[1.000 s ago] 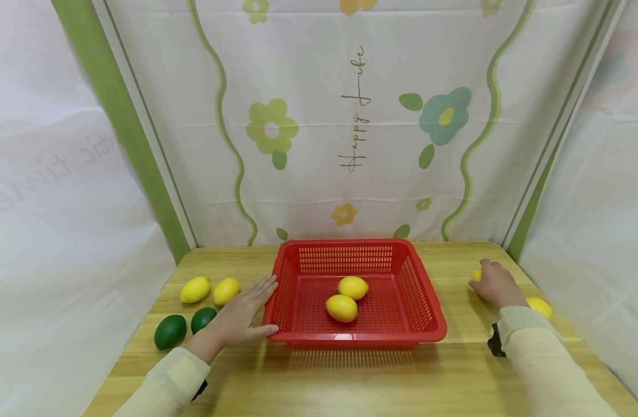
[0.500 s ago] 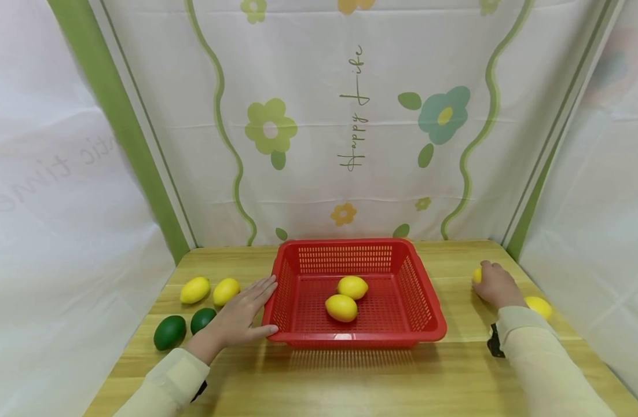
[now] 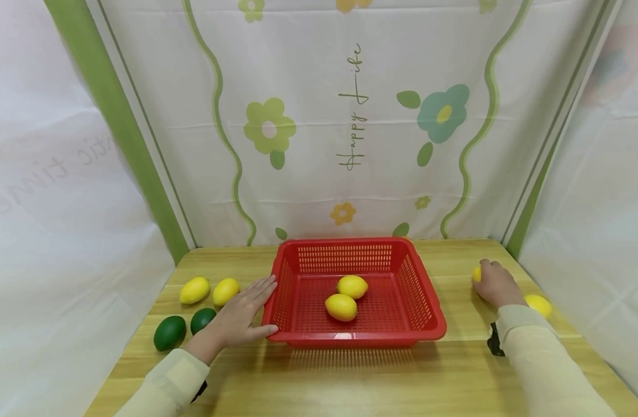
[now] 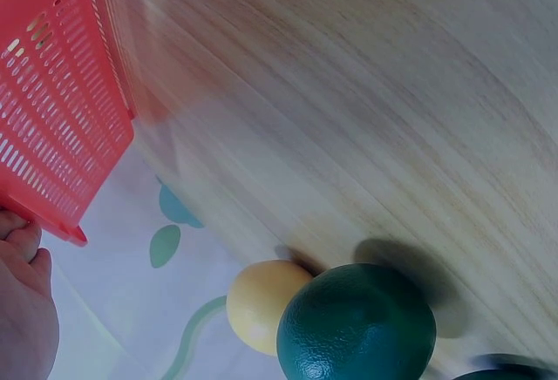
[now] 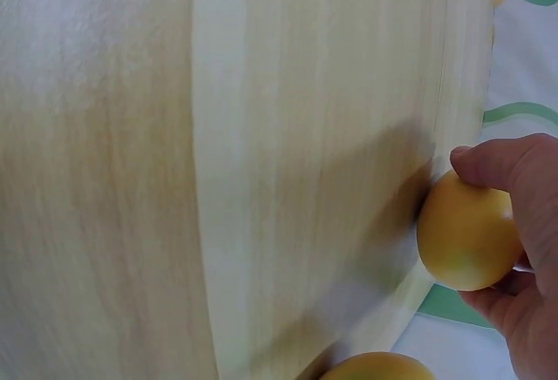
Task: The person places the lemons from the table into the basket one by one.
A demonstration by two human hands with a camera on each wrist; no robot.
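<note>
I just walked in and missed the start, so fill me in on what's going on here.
A person's right hand grips a lemon on the right of the table, with another lemon close by. The left hand rests against the left rim of a red basket. Two lemons lie in it; left of it are two more lemons and two green fruits.

I get the head view from above the near side of the red basket (image 3: 392, 337), facing forward and down, far enough back to frame it whole. My left wrist view sits close, left of the basket, tilted, sharing its left side with the head view. Right of the basket, my right wrist view looks closely at a lemon (image 5: 466, 234) the head view catches partly.
</note>
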